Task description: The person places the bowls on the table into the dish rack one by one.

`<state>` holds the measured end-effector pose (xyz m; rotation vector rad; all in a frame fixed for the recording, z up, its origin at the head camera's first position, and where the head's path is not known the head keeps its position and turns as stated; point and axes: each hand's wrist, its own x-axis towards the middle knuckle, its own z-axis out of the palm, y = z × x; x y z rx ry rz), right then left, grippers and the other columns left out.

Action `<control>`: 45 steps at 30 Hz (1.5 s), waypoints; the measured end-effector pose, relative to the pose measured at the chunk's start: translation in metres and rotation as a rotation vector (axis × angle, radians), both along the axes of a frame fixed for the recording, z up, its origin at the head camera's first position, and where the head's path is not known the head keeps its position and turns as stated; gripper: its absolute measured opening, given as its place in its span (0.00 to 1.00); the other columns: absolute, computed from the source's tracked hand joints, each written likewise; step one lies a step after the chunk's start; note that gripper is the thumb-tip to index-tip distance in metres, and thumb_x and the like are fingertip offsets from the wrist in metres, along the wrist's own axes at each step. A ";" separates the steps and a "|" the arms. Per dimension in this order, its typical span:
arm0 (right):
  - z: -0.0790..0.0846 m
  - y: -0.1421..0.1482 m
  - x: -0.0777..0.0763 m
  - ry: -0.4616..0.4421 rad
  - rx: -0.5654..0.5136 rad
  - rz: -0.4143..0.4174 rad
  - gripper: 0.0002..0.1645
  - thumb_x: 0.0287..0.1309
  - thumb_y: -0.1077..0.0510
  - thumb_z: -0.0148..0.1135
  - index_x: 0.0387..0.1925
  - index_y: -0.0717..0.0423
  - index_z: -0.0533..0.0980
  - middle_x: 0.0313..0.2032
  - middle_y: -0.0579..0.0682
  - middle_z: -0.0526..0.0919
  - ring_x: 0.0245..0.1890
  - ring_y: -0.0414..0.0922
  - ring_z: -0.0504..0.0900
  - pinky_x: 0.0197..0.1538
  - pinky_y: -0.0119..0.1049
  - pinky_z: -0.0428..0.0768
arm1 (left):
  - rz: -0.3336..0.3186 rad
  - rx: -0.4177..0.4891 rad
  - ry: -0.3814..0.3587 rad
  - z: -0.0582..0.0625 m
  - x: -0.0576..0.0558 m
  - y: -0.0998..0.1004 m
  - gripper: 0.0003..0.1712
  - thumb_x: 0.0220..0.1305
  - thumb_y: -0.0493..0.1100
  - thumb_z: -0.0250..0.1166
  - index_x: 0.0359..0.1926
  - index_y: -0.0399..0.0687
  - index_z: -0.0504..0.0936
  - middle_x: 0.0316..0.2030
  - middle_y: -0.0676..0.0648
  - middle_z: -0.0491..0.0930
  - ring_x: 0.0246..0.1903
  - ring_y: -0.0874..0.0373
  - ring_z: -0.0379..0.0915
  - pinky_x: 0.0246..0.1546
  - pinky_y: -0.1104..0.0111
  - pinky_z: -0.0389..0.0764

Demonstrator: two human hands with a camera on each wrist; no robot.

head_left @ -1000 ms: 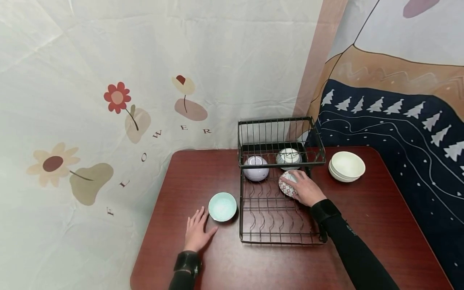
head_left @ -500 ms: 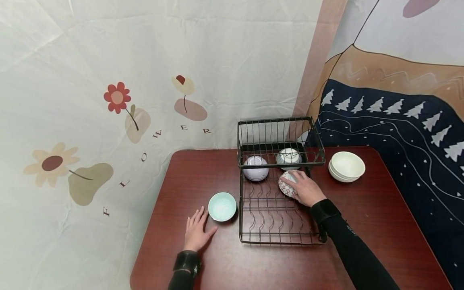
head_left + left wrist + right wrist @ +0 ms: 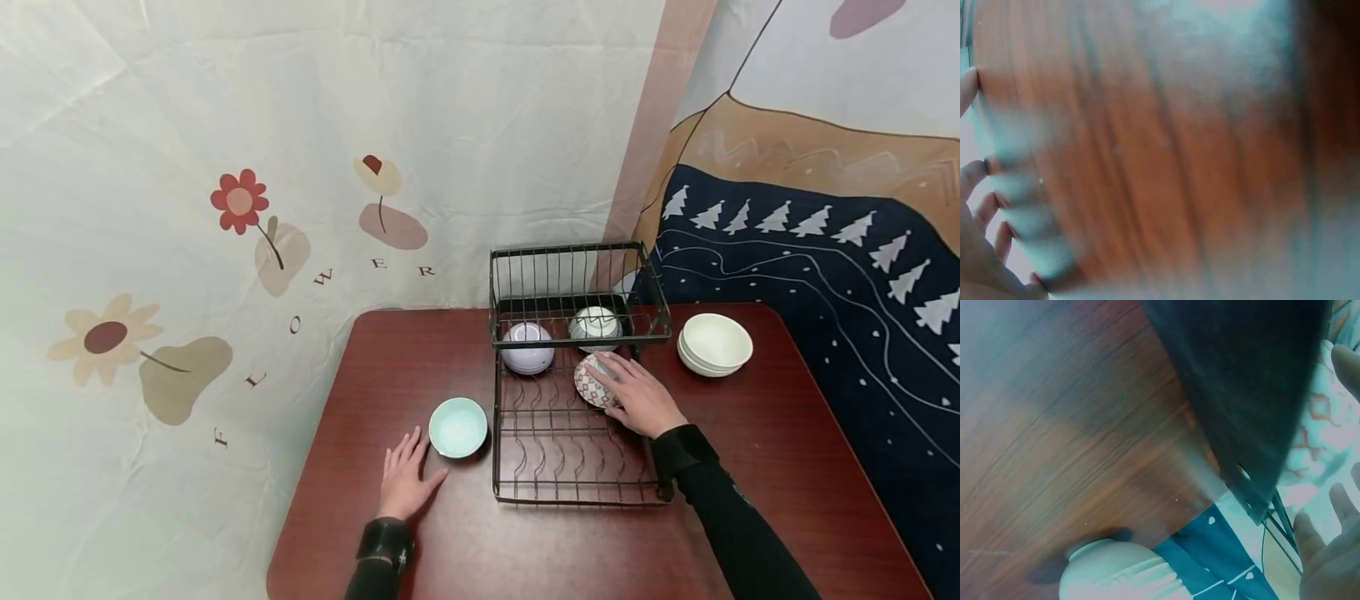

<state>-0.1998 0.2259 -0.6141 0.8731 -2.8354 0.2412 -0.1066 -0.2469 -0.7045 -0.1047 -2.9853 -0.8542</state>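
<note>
A bowl with a red-and-white lattice pattern [image 3: 588, 392] sits upside down in the black wire dish rack [image 3: 581, 502]. My right hand [image 3: 641, 398] is over its right side, fingers extended and thumb spread away; in the right wrist view the fingers stand loosely beside the patterned bowl [image 3: 1317, 434]. Whether a fingertip still touches it, I cannot tell. To the left of the rack, a mint-green bowl [image 3: 458, 427] stands upright on the table. My left hand [image 3: 405, 477] rests on the tabletop beside that bowl, fingers outstretched, holding nothing.
Beneath the rack's raised upper tier, a lavender bowl [image 3: 528, 360] and a pale bowl [image 3: 596, 320] lie upside down. A stack of cream bowls [image 3: 717, 342] stands right of the rack on the reddish-brown table [image 3: 780, 450]. Printed cloth [image 3: 465, 125] hangs behind.
My right hand has loosened from the patterned bowl and drawn slightly right, its fingers straightening and thumb parting. The bowl stays in place in the rack. The left hand has stayed put.
</note>
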 end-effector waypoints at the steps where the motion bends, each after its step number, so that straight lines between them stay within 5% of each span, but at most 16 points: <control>1: 0.003 0.000 0.002 -0.023 -0.004 -0.009 0.53 0.60 0.59 0.82 0.83 0.57 0.68 0.82 0.66 0.67 0.82 0.67 0.67 0.85 0.61 0.64 | 0.003 0.002 -0.012 0.000 0.000 0.000 0.47 0.65 0.59 0.77 0.79 0.43 0.75 0.82 0.35 0.69 0.82 0.31 0.60 0.82 0.28 0.52; 15: 0.026 0.022 0.051 -0.192 -0.214 -0.153 0.45 0.75 0.51 0.70 0.85 0.55 0.64 0.84 0.66 0.62 0.82 0.69 0.63 0.80 0.68 0.66 | 0.001 -0.016 -0.059 0.002 0.000 0.000 0.48 0.66 0.60 0.75 0.81 0.44 0.73 0.83 0.36 0.67 0.83 0.32 0.58 0.84 0.29 0.51; 19: 0.028 0.037 0.069 -0.193 -0.271 -0.223 0.45 0.78 0.50 0.67 0.87 0.53 0.60 0.84 0.66 0.61 0.82 0.70 0.61 0.84 0.68 0.60 | -0.006 -0.013 -0.078 0.008 0.000 0.003 0.48 0.67 0.60 0.74 0.81 0.43 0.73 0.83 0.35 0.66 0.84 0.31 0.57 0.84 0.29 0.50; 25: 0.009 0.065 0.093 -0.128 -0.333 -0.371 0.44 0.83 0.49 0.60 0.89 0.51 0.55 0.85 0.67 0.59 0.86 0.68 0.56 0.93 0.56 0.37 | -0.010 -0.038 -0.052 0.013 0.002 0.005 0.47 0.67 0.59 0.76 0.79 0.40 0.74 0.82 0.34 0.68 0.82 0.30 0.60 0.82 0.28 0.54; 31: -0.019 0.081 0.106 -0.227 -0.247 -0.481 0.45 0.83 0.48 0.59 0.89 0.55 0.54 0.85 0.70 0.56 0.86 0.71 0.52 0.84 0.76 0.47 | -0.013 -0.029 -0.025 0.011 0.003 0.004 0.47 0.68 0.61 0.74 0.79 0.41 0.74 0.81 0.34 0.69 0.81 0.30 0.60 0.81 0.27 0.54; 38: -0.038 0.089 0.112 -0.396 -0.212 -0.514 0.49 0.80 0.42 0.61 0.87 0.62 0.56 0.85 0.73 0.52 0.85 0.76 0.49 0.80 0.83 0.44 | -0.002 0.010 -0.076 0.006 0.002 0.002 0.49 0.67 0.60 0.74 0.81 0.43 0.72 0.84 0.36 0.66 0.84 0.32 0.56 0.85 0.29 0.48; 45: -0.047 0.094 0.113 -0.475 -0.136 -0.525 0.50 0.78 0.39 0.63 0.84 0.66 0.60 0.83 0.76 0.56 0.83 0.77 0.52 0.78 0.85 0.48 | -0.005 -0.009 -0.043 0.002 0.001 0.001 0.48 0.66 0.59 0.75 0.80 0.42 0.73 0.83 0.36 0.68 0.83 0.32 0.58 0.83 0.28 0.51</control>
